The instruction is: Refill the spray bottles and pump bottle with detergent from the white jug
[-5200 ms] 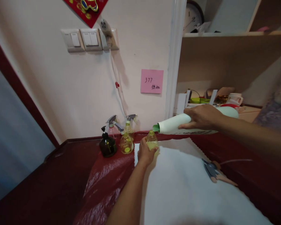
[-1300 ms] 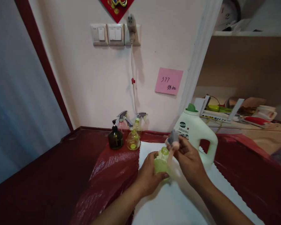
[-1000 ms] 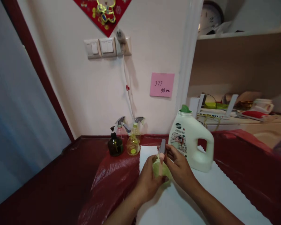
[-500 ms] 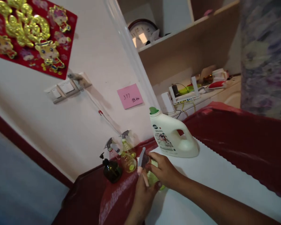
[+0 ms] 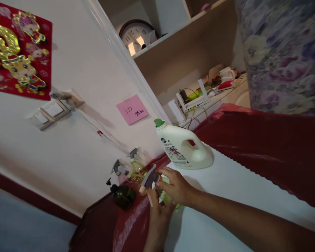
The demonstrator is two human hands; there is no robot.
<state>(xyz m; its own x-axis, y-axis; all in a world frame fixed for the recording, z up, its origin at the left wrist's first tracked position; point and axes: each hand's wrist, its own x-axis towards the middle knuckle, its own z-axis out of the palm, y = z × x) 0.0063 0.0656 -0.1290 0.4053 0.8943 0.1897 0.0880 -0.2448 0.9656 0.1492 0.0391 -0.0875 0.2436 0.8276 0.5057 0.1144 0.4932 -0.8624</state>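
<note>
A spray bottle (image 5: 165,198) with a clear yellow-green body stands at the near side of the white sheet, tilted a little. Its grey trigger head (image 5: 149,177) has a pale pink nozzle pointing left. My left hand (image 5: 159,218) is closed around the lower body and trigger side. From the right, my right hand (image 5: 177,187) is closed on the bottle's upper part at the neck, its fingertips touching just below the head. Behind the hands stands a large pale-green jug (image 5: 183,148) with a green top, touched by neither hand.
Left of the hands are a dark pump bottle (image 5: 123,196) and several more spray bottles (image 5: 137,163) against the wall. The white sheet (image 5: 225,182) lies on a red tablecloth (image 5: 265,147). A router (image 5: 196,103) sits on the shelf behind; a pink note (image 5: 132,109) is on the wall.
The view has shifted, so the background sits further left. The trigger head has tilted further left, its nozzle now lower. Both hands still hold the spray bottle.
</note>
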